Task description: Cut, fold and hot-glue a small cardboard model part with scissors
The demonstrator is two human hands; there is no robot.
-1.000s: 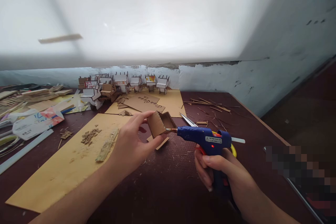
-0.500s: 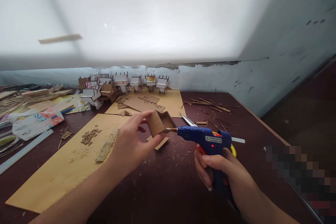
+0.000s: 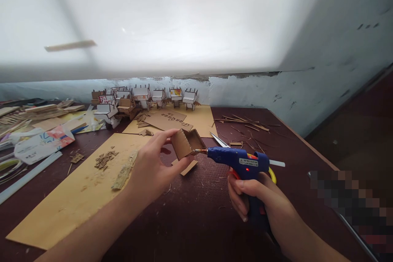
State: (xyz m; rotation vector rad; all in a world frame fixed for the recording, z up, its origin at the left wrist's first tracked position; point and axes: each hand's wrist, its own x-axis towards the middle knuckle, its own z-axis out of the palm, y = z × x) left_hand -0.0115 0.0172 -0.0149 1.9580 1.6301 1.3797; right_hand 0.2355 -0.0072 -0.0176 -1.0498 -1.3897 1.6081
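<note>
Between the thumb and fingers of my left hand [image 3: 156,163] is a small open cardboard box [image 3: 181,144], tilted above the table. My right hand [image 3: 260,194] is wrapped round the handle of a blue hot glue gun [image 3: 238,159] with a lit red light. Its nozzle points left and meets the near edge of the box. A clear glue stick [image 3: 276,163] sticks out of the gun's back. Under the box lies a flat piece of cardboard [image 3: 186,167]. Scissors [image 3: 219,139] lie behind the gun, their handles partly hidden by it.
Several small cardboard models [image 3: 141,96] stand along the wall. A yellowish board [image 3: 70,204] on the left carries small cardboard triangles [image 3: 105,159]. Thin cardboard strips [image 3: 242,121] lie at the back right. Packets, wood pieces and a white packet [image 3: 44,145] crowd the far left.
The glue gun has shifted very slightly left, its nozzle still at the box edge. My left hand and the box look the same.
</note>
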